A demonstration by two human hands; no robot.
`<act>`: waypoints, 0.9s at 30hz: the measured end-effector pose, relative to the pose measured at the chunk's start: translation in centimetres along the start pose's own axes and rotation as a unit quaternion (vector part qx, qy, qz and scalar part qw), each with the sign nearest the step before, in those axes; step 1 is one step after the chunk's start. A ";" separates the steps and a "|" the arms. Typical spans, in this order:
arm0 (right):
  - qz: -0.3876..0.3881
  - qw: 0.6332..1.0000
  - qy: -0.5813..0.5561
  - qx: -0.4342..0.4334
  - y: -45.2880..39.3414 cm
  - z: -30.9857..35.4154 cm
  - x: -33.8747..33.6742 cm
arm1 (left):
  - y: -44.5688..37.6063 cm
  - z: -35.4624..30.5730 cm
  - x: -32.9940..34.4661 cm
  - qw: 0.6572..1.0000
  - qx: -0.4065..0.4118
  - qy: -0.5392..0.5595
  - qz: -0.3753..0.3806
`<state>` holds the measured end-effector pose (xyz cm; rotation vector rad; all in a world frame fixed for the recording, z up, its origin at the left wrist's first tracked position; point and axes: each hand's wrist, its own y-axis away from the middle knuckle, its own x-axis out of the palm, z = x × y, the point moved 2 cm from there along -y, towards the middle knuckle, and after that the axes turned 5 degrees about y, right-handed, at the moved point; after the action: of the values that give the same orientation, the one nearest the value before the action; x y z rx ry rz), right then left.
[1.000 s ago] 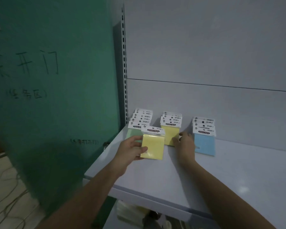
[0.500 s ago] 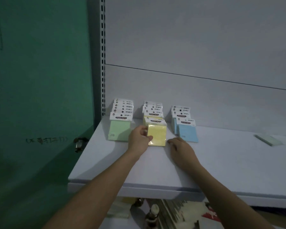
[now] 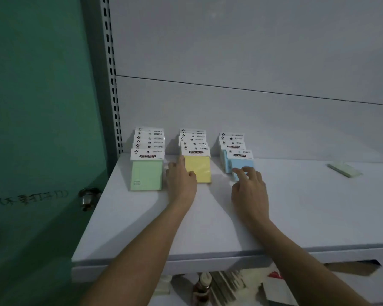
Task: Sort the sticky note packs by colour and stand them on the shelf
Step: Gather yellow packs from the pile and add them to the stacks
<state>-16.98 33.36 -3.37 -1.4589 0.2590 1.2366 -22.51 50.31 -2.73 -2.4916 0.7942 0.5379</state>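
Note:
Three rows of sticky note packs stand on the white shelf (image 3: 208, 228) against the back panel: green packs (image 3: 146, 173) at left, yellow packs (image 3: 198, 168) in the middle, blue packs (image 3: 241, 161) at right. My left hand (image 3: 181, 184) holds the left edge of the front yellow pack, thumb across its face. My right hand (image 3: 249, 191) touches the lower part of the front blue pack with its fingertips. One loose pale green pack (image 3: 344, 170) lies flat at the far right of the shelf.
A green door (image 3: 38, 129) with a round metal knob (image 3: 87, 198) stands close on the left of the shelf. A slotted upright (image 3: 111, 74) runs up the shelf's back left corner. Bottles and paper goods (image 3: 219, 288) sit on the level below.
My left hand has set the yellow pack upright at the front of the yellow row. My right hand has shifted right from the yellow row to the front blue pack.

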 end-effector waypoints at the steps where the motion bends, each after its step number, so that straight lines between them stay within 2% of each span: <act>1: 0.017 0.999 0.015 0.028 0.0 -0.2 0.1 | 0.0 0.0 0.1 1.000 0.004 -0.006 -0.001; 3: 0.098 0.993 0.026 0.060 -0.3 -0.5 1.0 | -0.1 0.3 0.3 1.000 0.005 -0.002 -0.005; 5: 0.155 0.986 0.038 0.046 -0.8 -0.4 2.0 | -0.2 0.3 0.3 1.000 0.019 -0.010 -0.007; 8: 0.164 0.985 0.049 0.018 -1.0 -0.4 2.7 | -0.3 0.4 0.3 0.999 0.034 -0.024 -0.012; 12: 0.174 0.984 0.033 0.024 -0.6 -0.5 2.7 | 0.1 0.4 0.5 0.997 0.048 -0.057 -0.009; 16: 0.172 0.980 -0.086 0.053 -0.4 -0.9 0.7 | 0.7 -0.4 0.2 0.990 0.077 -0.118 -0.015; 20: 0.188 0.960 -0.183 0.095 -0.5 -5.0 -3.5 | 2.8 -2.4 -0.1 0.959 0.149 -0.233 -0.059; 22: 0.211 0.953 -0.179 0.121 -1.2 -8.7 -5.8 | 4.8 -5.4 0.9 0.955 0.170 -0.244 -0.013; 24: 0.241 0.947 -0.165 0.135 -1.3 -13.4 -8.4 | 7.7 -9.4 3.3 0.952 0.172 -0.247 0.065; 27: 0.294 0.935 -0.143 0.138 -1.0 -19.1 -11.0 | 11.5 -14.0 7.3 0.946 0.130 -0.241 0.175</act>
<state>-10.76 12.83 1.90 -0.9640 0.6773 1.7907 -21.02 31.29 1.56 -1.8689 1.0289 1.0426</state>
